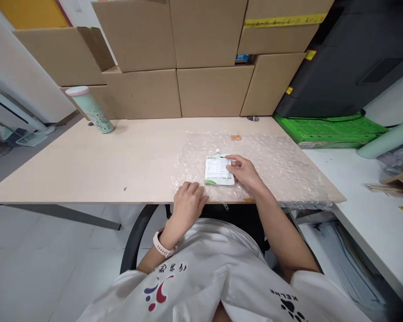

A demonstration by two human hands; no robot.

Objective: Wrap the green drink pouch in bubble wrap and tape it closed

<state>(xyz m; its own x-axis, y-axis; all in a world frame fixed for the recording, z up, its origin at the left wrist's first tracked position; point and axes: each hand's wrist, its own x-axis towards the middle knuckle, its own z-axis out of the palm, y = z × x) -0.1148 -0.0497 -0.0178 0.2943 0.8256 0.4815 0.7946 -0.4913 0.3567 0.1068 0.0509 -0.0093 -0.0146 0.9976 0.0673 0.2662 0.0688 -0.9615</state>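
Observation:
A white spout pouch with a green lower corner and printed text lies flat on a sheet of bubble wrap. Its small spout points away from me. At the pouch's right side, my right hand has its thumb and fingers closed on the edge. My left hand rests at the near left border of the bubble wrap, by the table's front edge. Its fingers lie on the wrap with the thumb apart, holding nothing visible. The sheet drapes slightly over the front edge at the right.
Stacked cardboard boxes line the back of the wooden table. A mint tumbler with a pink lid stands at the back left. On the right are a green crate-like item, a dark machine and a white side table.

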